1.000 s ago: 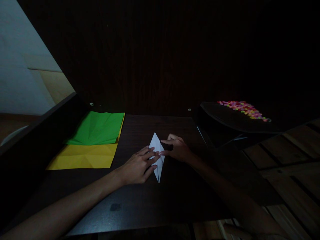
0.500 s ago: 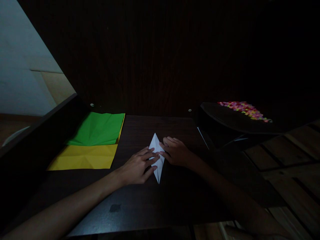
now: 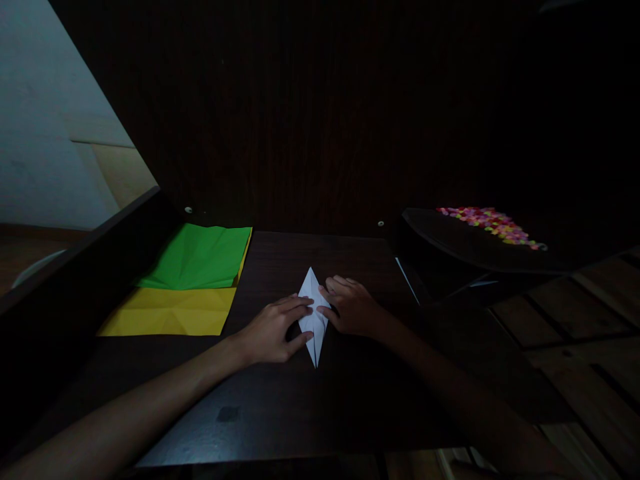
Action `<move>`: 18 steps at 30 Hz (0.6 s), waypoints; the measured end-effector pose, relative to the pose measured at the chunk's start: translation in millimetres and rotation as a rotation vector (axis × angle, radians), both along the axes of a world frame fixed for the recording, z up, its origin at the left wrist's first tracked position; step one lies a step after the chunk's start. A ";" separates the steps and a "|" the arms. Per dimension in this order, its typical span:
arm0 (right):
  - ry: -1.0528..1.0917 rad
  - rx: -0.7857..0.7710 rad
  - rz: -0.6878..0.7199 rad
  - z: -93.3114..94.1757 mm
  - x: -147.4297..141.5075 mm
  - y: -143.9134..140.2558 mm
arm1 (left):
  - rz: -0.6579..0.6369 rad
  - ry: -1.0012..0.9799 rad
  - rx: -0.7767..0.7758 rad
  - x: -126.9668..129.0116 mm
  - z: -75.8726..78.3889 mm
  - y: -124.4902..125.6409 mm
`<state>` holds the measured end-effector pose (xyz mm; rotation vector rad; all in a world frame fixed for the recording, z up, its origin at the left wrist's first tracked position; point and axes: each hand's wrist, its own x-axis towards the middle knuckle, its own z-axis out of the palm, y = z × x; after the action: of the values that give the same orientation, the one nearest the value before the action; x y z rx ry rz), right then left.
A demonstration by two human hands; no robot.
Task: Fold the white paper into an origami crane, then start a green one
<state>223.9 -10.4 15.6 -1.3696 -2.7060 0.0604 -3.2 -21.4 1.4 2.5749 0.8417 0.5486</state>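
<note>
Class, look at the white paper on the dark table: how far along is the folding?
Done: the white paper is already a narrow pointed diamond, lying flat. In hand: the left hand and right hand press its two sides. Left: the green sheet and yellow sheet lie unfolded, creased only.

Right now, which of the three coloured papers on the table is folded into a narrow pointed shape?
The white paper, pressed between both hands; the green sheet and yellow sheet lie flat at the left.

Matt white folded paper (image 3: pixel 313 320) on a dark, faintly glossy wood-grain table (image 3: pixel 310 400)
</note>
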 end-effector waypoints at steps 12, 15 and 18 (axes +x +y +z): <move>0.001 -0.049 -0.005 6.0 1.3 2.1 | -0.053 0.092 0.096 -0.4 3.4 1.3; 0.011 -0.071 -0.001 4.5 3.8 2.8 | -0.074 0.104 0.097 -0.3 4.6 1.5; 0.016 -0.084 0.013 2.5 5.8 3.4 | -0.078 0.113 0.088 -0.4 3.8 1.6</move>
<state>229.6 -7.0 18.2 -1.3673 -2.7283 0.1874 -3.6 -19.8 5.2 2.7282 0.7654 0.4302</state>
